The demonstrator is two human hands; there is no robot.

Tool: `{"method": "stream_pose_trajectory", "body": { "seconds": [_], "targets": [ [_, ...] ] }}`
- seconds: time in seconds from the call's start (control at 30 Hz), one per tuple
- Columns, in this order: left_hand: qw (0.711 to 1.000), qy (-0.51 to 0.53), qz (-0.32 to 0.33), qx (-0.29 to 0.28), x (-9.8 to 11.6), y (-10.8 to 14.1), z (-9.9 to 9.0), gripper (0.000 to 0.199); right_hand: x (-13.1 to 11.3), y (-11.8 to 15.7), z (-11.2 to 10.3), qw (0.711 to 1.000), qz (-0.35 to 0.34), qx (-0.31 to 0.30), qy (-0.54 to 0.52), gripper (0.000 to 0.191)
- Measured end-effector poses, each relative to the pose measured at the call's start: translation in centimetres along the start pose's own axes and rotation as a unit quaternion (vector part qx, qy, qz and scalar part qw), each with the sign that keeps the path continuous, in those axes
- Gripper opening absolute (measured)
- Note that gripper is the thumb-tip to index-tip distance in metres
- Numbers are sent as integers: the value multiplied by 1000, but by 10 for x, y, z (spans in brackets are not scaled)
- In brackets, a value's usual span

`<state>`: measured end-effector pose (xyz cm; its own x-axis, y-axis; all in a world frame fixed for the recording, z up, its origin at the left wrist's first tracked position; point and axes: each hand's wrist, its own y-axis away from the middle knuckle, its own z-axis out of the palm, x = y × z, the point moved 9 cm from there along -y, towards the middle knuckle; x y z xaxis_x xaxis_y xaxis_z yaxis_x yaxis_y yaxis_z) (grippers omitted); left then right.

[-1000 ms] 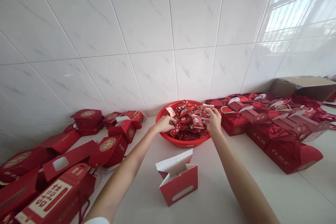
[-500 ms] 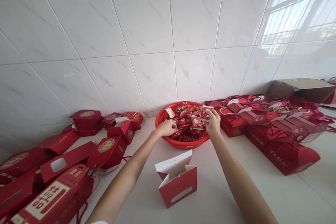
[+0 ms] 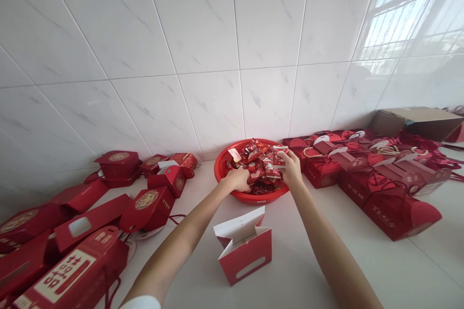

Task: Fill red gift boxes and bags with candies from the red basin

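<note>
Your left hand has moved inward from the red basket's left edge, its grip too hidden among the heaped packets to tell, while your right hand keeps its grip pinched on a small packet near the right edge, so picking continues.

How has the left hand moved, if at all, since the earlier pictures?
Yes: the left hand has moved rightward, farther from the left rim of the basket.

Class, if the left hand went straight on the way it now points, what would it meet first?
Most likely the red wrapped packets in the red basket, just beyond the left hand; how deep it sits among them is hard to judge.
</note>
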<state>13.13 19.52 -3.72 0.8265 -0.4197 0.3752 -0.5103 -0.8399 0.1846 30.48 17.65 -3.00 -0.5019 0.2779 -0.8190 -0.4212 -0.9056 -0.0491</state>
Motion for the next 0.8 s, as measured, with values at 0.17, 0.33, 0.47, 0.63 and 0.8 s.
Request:
{"method": "stream_pose_trajectory", "body": {
  "seconds": [0.17, 0.33, 0.47, 0.63, 0.8],
  "targets": [
    [994, 86, 51, -45, -7, 8, -10, 6, 3, -2, 3, 1000, 7, -15, 9, 21],
    [935, 342, 91, 15, -22, 18, -32, 44, 6, -1, 8, 999, 20, -45, 15, 22],
    [861, 488, 115, 89, -17, 10, -37, 55, 8, 7, 21, 992, 59, -107, 35, 28],
    [891, 414, 122, 138, 13, -10, -33, 44, 10, 15, 31, 982, 84, -163, 41, 39],
    [960, 233, 57, 148, 2, -31, -35, 35, 9, 1, 8, 998, 40, -54, -5, 38]
  ]
}}
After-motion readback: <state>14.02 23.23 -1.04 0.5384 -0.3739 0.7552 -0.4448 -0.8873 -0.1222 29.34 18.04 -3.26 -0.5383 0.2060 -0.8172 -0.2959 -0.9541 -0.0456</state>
